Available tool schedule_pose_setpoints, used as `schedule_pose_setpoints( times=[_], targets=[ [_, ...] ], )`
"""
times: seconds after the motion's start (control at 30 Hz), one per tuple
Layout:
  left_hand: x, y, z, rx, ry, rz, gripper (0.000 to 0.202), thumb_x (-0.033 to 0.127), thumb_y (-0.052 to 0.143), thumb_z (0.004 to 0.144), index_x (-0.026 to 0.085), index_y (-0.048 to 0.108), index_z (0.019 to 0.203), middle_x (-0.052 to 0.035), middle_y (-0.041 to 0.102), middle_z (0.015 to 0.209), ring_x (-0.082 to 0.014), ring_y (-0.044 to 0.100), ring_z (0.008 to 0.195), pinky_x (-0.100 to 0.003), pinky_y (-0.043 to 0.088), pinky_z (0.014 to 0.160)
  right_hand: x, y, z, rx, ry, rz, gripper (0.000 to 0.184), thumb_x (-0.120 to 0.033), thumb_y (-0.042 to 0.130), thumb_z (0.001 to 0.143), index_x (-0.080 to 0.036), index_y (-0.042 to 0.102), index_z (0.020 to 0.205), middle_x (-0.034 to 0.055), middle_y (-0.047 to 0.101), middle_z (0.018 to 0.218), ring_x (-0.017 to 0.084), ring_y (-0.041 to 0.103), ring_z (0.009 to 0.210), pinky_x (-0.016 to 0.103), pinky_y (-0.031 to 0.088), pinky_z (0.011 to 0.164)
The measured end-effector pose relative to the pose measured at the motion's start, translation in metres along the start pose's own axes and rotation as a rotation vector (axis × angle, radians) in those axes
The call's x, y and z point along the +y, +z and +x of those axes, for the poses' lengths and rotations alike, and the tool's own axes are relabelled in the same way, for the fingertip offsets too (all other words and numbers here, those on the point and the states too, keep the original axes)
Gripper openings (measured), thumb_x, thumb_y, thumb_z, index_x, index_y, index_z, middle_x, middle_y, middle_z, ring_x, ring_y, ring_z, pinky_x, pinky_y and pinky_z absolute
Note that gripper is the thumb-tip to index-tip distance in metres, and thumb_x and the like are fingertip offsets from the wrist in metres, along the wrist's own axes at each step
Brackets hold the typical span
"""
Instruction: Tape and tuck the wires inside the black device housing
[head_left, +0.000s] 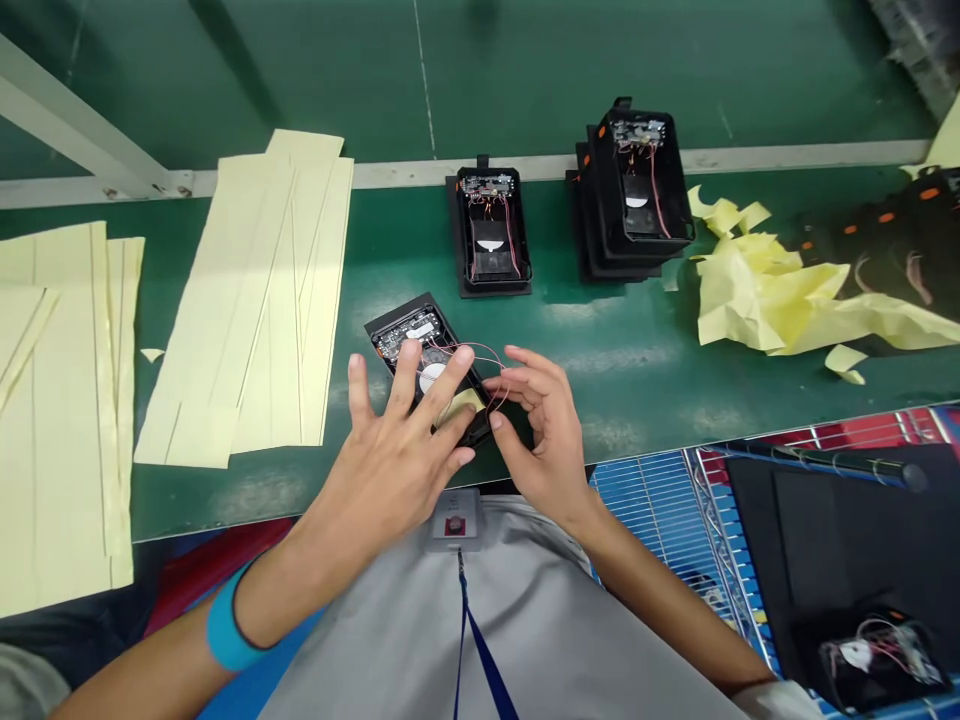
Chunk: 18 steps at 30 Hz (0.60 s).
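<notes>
A black plastic case with a circuit board and a white round disc lies tilted on the green bench in front of me. My left hand is spread flat over it, its lower fingertips touching a small yellow tape piece inside the case. Thin red wires loop out over the case's right side. My right hand is curled at that side, its fingers and thumb around the wires near the case's corner. The exact grip on the wires is partly hidden.
One similar open case lies farther back, beside a stack of cases. Yellow sheets spread over the left side. Crumpled yellow paper lies on the right, near more dark cases. A wire rack stands below the bench edge.
</notes>
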<state>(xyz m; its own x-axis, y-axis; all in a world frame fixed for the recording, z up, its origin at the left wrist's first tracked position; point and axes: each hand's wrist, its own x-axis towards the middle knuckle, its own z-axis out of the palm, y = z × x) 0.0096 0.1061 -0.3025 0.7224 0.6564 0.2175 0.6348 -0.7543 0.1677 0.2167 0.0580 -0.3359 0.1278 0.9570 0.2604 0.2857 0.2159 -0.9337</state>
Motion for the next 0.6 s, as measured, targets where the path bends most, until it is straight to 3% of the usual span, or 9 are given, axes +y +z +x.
schedule_pose_setpoints(
  times=[0.27,0.6],
  targets=[
    [-0.009,0.003,0.000,-0.052,0.043,-0.055,0.060,0.033,0.068,0.105,0.035,0.055,0.163,0.0011,0.022,0.184,-0.0400,0.001,0.176,-0.077,-0.018,0.137,0.001,0.002,-0.007,0.043,0.151,0.074,0.058,-0.025,0.072,0.103,-0.033,0.044,0.153,0.0123,0.045,0.171,0.024,0.076,0.126,0.052,0.064,0.117],
    [-0.012,0.003,0.005,-0.090,0.077,-0.003,0.048,0.037,0.060,0.109,0.027,0.061,0.156,-0.0026,0.011,0.186,-0.0386,0.006,0.176,-0.076,-0.009,0.140,0.005,0.003,-0.009,0.041,0.125,0.098,0.053,-0.023,0.072,0.103,-0.031,0.048,0.150,0.0126,0.050,0.165,0.023,0.075,0.128,0.050,0.062,0.120]
  ],
)
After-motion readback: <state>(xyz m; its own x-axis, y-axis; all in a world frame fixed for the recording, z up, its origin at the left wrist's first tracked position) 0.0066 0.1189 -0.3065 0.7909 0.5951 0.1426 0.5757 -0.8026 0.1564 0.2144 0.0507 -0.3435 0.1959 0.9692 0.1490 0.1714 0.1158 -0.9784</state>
